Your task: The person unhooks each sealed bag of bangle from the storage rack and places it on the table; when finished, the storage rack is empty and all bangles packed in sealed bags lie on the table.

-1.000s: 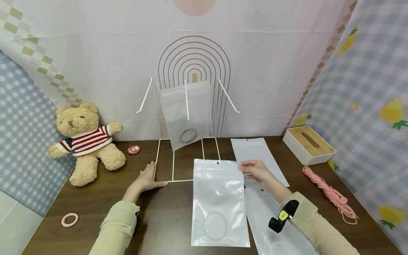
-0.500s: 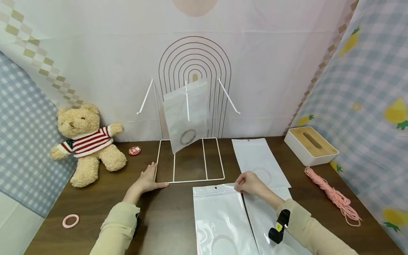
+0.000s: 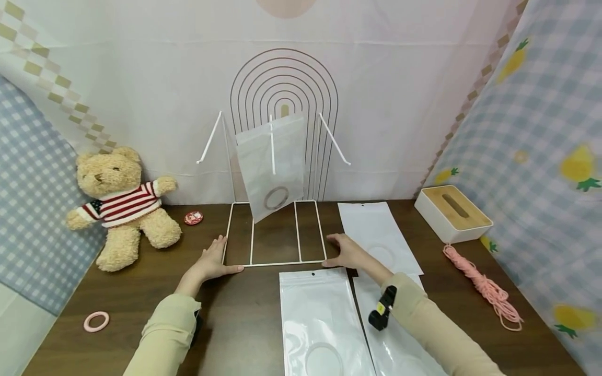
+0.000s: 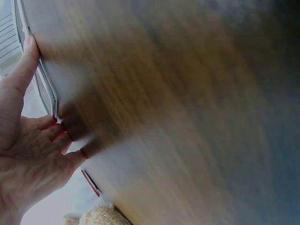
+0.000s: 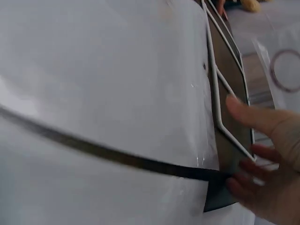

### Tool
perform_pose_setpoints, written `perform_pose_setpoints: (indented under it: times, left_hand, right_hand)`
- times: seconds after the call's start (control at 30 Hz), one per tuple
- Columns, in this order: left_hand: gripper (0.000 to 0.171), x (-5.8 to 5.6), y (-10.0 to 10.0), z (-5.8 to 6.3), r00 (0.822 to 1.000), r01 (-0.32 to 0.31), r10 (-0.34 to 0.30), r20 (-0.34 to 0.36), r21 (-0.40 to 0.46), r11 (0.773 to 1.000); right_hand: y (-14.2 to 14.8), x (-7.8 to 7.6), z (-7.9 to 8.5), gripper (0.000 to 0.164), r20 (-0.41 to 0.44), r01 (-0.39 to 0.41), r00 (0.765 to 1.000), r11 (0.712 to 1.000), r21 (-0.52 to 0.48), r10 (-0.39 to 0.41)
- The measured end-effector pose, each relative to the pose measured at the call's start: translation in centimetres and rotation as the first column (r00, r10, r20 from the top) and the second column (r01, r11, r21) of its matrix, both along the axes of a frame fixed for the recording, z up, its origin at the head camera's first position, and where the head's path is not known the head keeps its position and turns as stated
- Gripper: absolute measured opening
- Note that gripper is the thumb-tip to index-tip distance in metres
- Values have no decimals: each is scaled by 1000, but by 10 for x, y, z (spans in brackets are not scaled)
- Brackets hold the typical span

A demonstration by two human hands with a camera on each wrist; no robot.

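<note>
Ring [image 3: 87, 321], pink, far left on the table [image 3: 244, 337]; teddy bear [image 3: 124, 209] behind it, red badge [image 3: 193, 218] beside the bear. Left hand [image 3: 210, 262] fingers and thumb spread apart, touching front left corner of white wire rack [image 3: 277, 264]. Hanging bag [image 3: 288, 156] on rack's middle hook [image 3: 272, 146]. Right hand [image 3: 347, 251] thumb and fingers apart at front right corner, contact unclear. White bags [image 3: 320, 313] lie in front and right. Tissue box [image 3: 453, 214] far right, pink rope [image 3: 482, 286] in front.
</note>
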State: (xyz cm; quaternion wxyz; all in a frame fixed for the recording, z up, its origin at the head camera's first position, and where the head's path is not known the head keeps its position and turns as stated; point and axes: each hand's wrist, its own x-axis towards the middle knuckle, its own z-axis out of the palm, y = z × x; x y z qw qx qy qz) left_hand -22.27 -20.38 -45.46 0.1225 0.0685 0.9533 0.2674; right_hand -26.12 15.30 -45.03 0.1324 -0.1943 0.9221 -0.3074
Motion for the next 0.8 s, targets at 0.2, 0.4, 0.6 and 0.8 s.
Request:
perform_pose_setpoints:
  times: [0.2, 0.4, 0.6, 0.8]
  left_hand:
    - [103, -1, 0, -1, 1000, 8, -8, 2, -2, 1000]
    - [104, -1, -2, 0, 1000, -4, 5, 6, -17, 1000]
    - [100, -5, 5, 8, 1000, 5, -4, 9, -148, 989]
    - [95, -29, 31, 56, 986, -95, 89, -141, -38, 995]
  right_hand:
    - [-12, -17, -7, 92, 35, -68, 997, 994, 83, 65]
    - [-16, -21, -2, 86, 6, -101, 995, 988, 114, 101]
    - [-19, -19, 3, 84, 45, -77, 996, 985, 156, 71]
    - [-24, -23, 8, 84, 61, -42, 998, 977, 207, 30]
